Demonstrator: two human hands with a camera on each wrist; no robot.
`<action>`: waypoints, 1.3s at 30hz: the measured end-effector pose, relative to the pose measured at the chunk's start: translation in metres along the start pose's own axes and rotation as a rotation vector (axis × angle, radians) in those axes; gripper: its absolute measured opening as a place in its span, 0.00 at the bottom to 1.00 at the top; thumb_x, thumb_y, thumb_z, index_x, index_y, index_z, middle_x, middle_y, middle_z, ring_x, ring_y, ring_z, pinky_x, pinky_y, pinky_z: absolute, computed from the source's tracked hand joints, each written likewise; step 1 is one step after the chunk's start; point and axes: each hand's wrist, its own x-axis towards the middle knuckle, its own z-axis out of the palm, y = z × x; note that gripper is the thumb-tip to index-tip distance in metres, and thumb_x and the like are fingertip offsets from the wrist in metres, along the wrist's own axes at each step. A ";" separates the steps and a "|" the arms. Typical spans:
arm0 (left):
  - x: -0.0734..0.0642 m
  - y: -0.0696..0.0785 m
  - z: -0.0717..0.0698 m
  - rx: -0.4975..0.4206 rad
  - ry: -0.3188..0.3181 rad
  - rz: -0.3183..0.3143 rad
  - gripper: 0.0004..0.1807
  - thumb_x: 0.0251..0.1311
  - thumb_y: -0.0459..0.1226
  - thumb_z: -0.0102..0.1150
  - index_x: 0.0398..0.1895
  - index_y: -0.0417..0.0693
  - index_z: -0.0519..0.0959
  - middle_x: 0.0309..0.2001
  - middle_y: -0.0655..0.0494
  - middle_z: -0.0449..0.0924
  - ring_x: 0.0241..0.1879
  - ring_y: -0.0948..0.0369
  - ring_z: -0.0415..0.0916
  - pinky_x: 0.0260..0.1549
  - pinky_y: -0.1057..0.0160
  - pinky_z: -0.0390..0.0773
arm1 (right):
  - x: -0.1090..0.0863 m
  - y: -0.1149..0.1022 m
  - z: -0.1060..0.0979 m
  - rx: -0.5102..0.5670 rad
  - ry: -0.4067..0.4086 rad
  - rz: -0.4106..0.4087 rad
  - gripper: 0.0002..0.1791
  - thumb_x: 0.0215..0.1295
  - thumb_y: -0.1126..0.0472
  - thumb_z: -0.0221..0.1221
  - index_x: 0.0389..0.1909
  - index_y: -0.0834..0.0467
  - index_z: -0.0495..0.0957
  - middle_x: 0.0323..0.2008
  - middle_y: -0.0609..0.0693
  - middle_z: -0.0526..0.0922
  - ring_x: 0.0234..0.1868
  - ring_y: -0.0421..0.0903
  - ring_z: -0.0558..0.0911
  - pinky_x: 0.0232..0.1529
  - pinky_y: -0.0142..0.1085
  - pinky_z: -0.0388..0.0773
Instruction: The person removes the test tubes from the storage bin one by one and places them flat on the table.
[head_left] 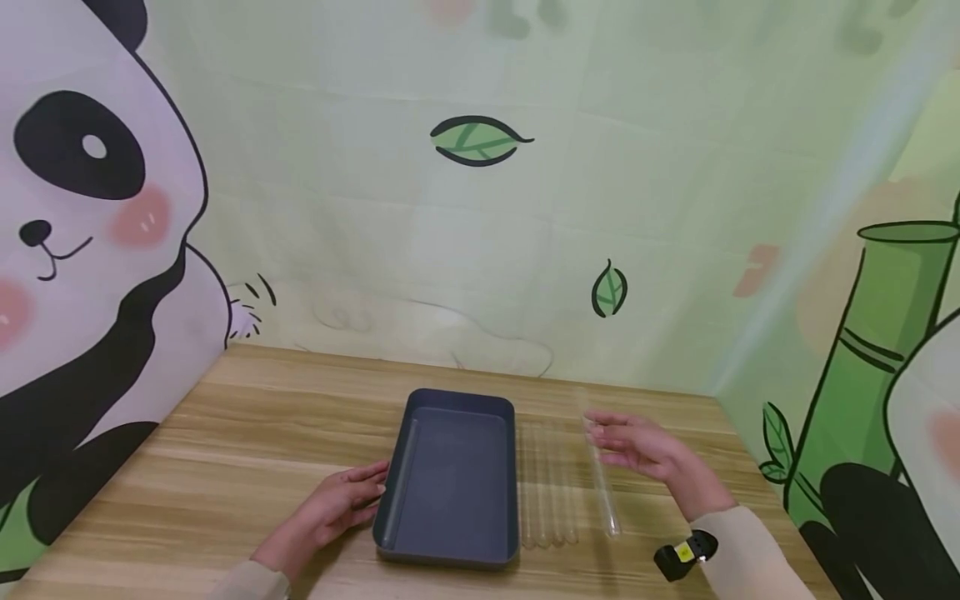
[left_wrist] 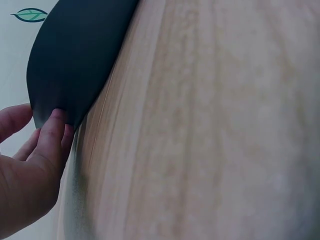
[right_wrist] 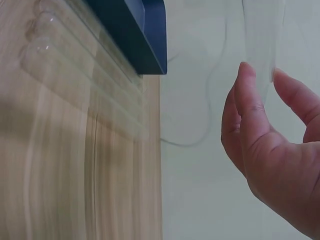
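A dark blue rectangular tray (head_left: 450, 483) lies on the wooden table, with one clear tube (head_left: 400, 479) along its inner left side. My left hand (head_left: 341, 504) touches the tray's left outer wall with extended fingertips; the left wrist view shows those fingers (left_wrist: 50, 135) against the dark wall. Between thumb and fingers, my right hand (head_left: 637, 446) pinches a clear test tube (head_left: 606, 496), tilted, its rounded end toward me. In the right wrist view this tube (right_wrist: 262, 35) looks faint. Several more clear test tubes (head_left: 547, 500) lie side by side just right of the tray.
The wood-grain table (head_left: 247, 433) ends at the back against a green cloth (head_left: 360, 208) printed with pandas, leaves and bamboo. A black strapped device (head_left: 684, 554) with a yellow label sits on my right wrist.
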 end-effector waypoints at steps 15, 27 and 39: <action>0.000 0.001 0.000 -0.006 0.003 -0.005 0.34 0.69 0.29 0.56 0.76 0.29 0.57 0.77 0.33 0.55 0.48 0.71 0.82 0.52 0.64 0.85 | -0.003 0.005 -0.017 0.059 0.024 0.016 0.33 0.77 0.69 0.50 0.78 0.72 0.51 0.44 0.38 0.86 0.45 0.34 0.85 0.47 0.27 0.85; 0.000 0.001 -0.001 -0.008 0.005 -0.005 0.34 0.69 0.29 0.56 0.75 0.29 0.58 0.77 0.33 0.57 0.48 0.71 0.82 0.52 0.64 0.85 | 0.008 0.014 -0.026 0.026 0.092 0.041 0.31 0.76 0.69 0.49 0.76 0.72 0.54 0.41 0.38 0.85 0.40 0.32 0.84 0.43 0.25 0.85; -0.001 0.000 -0.001 -0.008 -0.001 0.000 0.35 0.69 0.29 0.56 0.76 0.29 0.57 0.77 0.32 0.55 0.48 0.71 0.82 0.52 0.64 0.85 | 0.022 0.030 -0.021 -0.015 0.153 0.108 0.37 0.74 0.69 0.49 0.77 0.76 0.45 0.37 0.39 0.82 0.36 0.31 0.81 0.40 0.24 0.85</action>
